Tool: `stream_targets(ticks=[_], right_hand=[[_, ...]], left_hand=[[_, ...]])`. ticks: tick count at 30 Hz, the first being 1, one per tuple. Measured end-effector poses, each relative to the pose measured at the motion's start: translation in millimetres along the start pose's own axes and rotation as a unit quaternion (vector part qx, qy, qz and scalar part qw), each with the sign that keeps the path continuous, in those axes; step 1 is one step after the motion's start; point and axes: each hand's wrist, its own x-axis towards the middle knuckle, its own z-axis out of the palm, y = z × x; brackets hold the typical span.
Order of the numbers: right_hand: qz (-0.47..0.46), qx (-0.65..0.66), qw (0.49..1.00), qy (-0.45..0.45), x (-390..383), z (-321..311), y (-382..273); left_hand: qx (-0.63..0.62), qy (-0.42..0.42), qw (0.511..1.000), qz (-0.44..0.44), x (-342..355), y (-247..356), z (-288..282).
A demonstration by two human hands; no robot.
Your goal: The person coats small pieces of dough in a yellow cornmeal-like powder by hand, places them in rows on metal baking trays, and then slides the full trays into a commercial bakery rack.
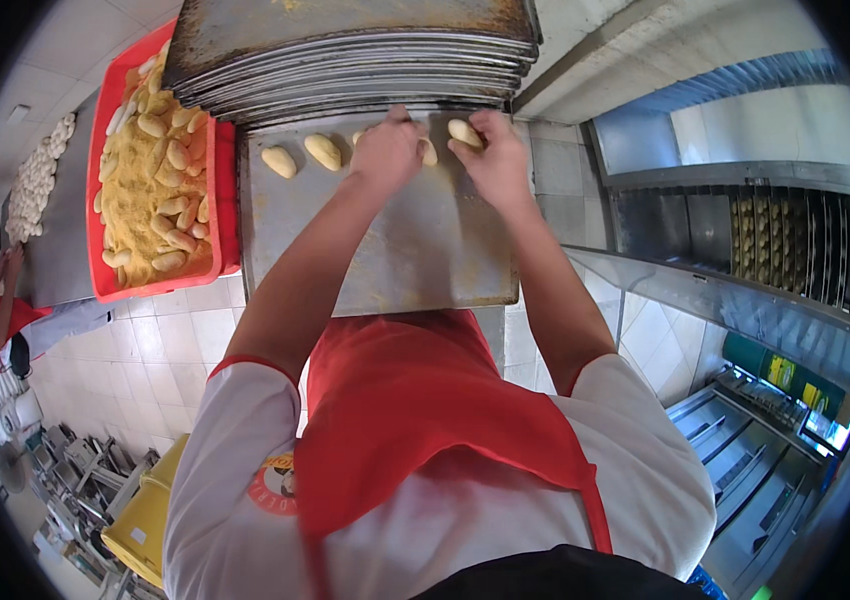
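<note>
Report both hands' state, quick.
Left hand: blurred over the tray; grip cannot be told.
Right hand: closed on a pale dough piece.

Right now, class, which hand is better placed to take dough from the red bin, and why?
Probably the left hand: it is nearer the bin. The right hand is farther away and holds a dough piece. Blur hides whether the left holds anything.

The right hand point(493, 165) held a dough piece point(463, 133) over the tray's far right; the left hand point(390, 153) was nearby on the tray's point(415, 275) far side.
</note>
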Motion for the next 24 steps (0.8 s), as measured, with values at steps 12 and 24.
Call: stream_targets(ticks=[12, 24], right_hand=[[-0.027, -0.196, 0.979, 0.042, -31.1, 12.6, -7.4], [-0.216, -0.143, 0.927, -0.271, -45.1, 360.3, -342.7]], left_hand=[[-0.701, 0.347, 0.551, -0.292, -179.0, -171.7, -217.2], [0.137, 0.035, 0.958, -0.248, -293.6, -423.9, -279.1]])
